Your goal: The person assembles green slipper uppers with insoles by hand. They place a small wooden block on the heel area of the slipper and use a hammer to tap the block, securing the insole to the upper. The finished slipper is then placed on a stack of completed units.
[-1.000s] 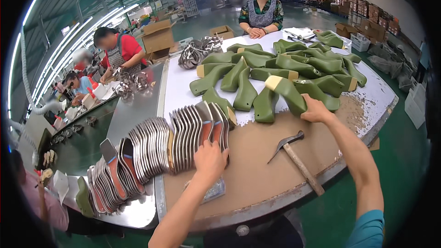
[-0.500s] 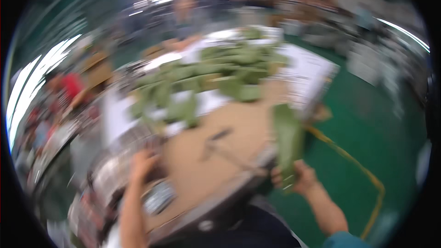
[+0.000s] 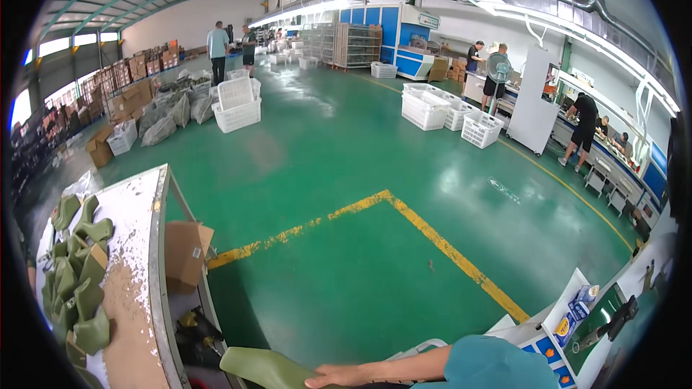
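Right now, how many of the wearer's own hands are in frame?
1. The right hand is at the bottom edge, gripping the end of a pale green moulded piece beside the worktable. The left hand is out of view.

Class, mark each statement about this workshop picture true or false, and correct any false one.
1. A hand rests on a green shoe-shaped piece. True.
2. The floor is red. False: it is green, with a yellow line.
3. More green pieces lie on the work table at the left. True.
4. The white crates are stacked on the table. False: they stand on the floor.
5. A cardboard box sits beside the table. True.
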Available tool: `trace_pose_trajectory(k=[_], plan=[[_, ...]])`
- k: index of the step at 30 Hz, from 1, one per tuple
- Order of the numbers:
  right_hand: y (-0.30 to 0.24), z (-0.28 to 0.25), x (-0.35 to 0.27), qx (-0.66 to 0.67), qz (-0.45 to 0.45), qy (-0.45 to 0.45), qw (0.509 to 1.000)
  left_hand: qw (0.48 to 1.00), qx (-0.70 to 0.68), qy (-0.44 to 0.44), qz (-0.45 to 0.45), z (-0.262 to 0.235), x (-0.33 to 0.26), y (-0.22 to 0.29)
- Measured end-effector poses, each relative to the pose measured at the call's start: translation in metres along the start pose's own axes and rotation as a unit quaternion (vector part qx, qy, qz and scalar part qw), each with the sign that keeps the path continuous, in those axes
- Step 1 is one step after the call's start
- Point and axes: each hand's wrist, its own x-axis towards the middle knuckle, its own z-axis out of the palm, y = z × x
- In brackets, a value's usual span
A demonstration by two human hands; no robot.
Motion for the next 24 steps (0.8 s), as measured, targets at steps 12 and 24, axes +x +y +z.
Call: trace_pose_trajectory(k=[12, 24], plan=[[0.03, 0.046, 0.053, 0.017, 0.033, -0.18, 0.983, 0.96, -0.183, -0.169, -0.13, 0.044, -0.056, 0.042], [-0.006, 0.124, 0.026, -0.319, -0.095, -0.161, 0.929, 0.945, -0.213, -0.165, -0.187, 0.04, -0.079, 0.04]])
